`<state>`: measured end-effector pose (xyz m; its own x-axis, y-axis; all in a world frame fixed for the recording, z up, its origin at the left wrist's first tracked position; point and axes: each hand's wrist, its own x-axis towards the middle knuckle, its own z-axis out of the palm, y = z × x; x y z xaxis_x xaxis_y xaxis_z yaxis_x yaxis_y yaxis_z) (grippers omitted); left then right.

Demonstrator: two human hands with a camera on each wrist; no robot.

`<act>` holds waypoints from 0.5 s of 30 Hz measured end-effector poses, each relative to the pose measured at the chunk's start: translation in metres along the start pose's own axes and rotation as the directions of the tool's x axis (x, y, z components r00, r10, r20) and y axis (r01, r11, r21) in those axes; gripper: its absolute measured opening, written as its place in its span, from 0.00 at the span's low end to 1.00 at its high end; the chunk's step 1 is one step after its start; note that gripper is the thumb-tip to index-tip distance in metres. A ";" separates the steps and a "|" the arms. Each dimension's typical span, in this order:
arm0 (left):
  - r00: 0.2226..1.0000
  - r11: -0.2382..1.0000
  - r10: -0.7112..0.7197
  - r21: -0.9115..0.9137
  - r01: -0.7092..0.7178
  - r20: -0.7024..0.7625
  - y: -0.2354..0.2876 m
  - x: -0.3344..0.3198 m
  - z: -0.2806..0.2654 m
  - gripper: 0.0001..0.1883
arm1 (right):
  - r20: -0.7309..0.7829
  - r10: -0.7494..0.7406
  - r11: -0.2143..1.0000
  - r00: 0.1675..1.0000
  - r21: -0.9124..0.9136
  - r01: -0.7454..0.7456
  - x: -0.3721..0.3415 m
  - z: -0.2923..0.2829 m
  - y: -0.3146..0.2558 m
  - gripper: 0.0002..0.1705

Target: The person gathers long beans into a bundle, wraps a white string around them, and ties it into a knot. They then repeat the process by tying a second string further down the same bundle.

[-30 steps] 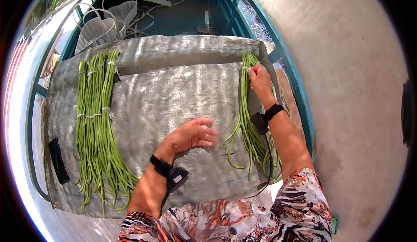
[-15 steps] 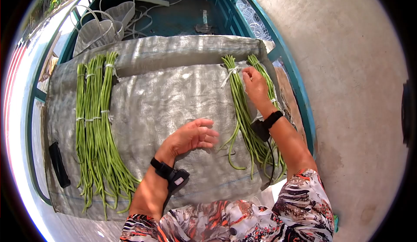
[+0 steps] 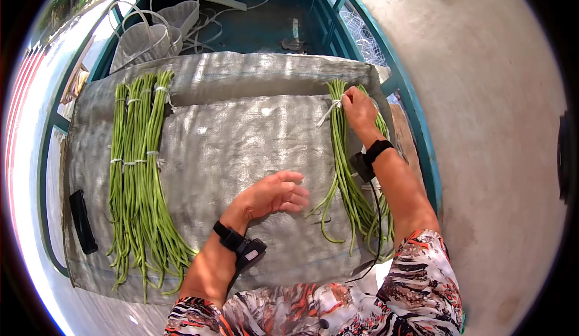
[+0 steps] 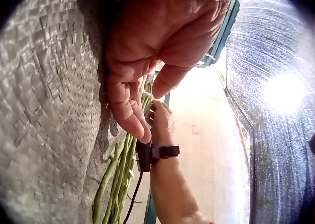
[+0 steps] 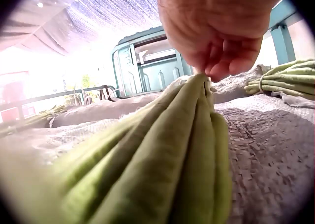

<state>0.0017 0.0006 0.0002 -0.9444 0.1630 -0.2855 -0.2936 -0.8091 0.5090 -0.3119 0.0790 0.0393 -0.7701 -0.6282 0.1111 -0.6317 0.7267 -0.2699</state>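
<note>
My right hand [image 3: 360,110] is at the upper end of a bundle of long green beans [image 3: 341,155], its fingertips pinching at the white tie [image 3: 326,113]. A loose tail of that tie sticks out to the left. In the right wrist view the curled fingers meet right where the beans [image 5: 162,150] gather. A second bean bundle [image 3: 381,122] lies just to the right, partly covered by the forearm. My left hand [image 3: 274,192] hovers over the middle of the woven sheet [image 3: 241,131], fingers loosely bent, nothing in them.
Several tied bean bundles [image 3: 129,185] lie side by side on the left, near a black strip-shaped object [image 3: 82,221]. Behind the sheet, white baskets [image 3: 142,43] stand in a teal cart bed, with a teal rail [image 3: 416,125] along the right. A black cable [image 3: 379,227] hangs from the right wrist.
The near right bundle's upper end swung left, away from the bundle beside it, then slightly back right. Its tie's tail now shows on the left. The left hand stayed almost still.
</note>
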 end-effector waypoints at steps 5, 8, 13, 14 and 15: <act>1.000 1.000 0.010 -0.006 -0.009 0.017 -0.001 0.001 -0.003 0.21 | -0.130 0.082 0.995 0.988 0.063 -0.075 -0.008 -0.002 -0.003 0.12; 1.000 1.000 0.008 -0.006 -0.007 0.021 -0.001 0.001 -0.004 0.21 | -0.105 -0.011 0.999 0.994 -0.035 0.007 -0.019 -0.008 -0.017 0.13; 1.000 1.000 0.002 -0.009 -0.002 0.029 0.000 0.000 -0.002 0.22 | -0.072 -0.112 0.993 0.991 -0.054 0.108 -0.022 0.002 -0.016 0.11; 1.000 1.000 -0.001 0.000 0.001 0.026 0.000 0.000 -0.002 0.22 | -0.062 -0.079 0.996 0.995 -0.051 0.076 -0.021 0.003 -0.016 0.11; 1.000 1.000 -0.005 0.008 0.005 0.024 0.001 0.000 -0.003 0.22 | -0.052 -0.046 0.998 0.998 -0.049 0.043 -0.020 0.003 -0.016 0.11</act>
<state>0.0015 -0.0012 -0.0017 -0.9463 0.1803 -0.2685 -0.2990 -0.8040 0.5139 -0.2863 0.0791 0.0382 -0.7437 -0.6457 0.1729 -0.6682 0.7116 -0.2171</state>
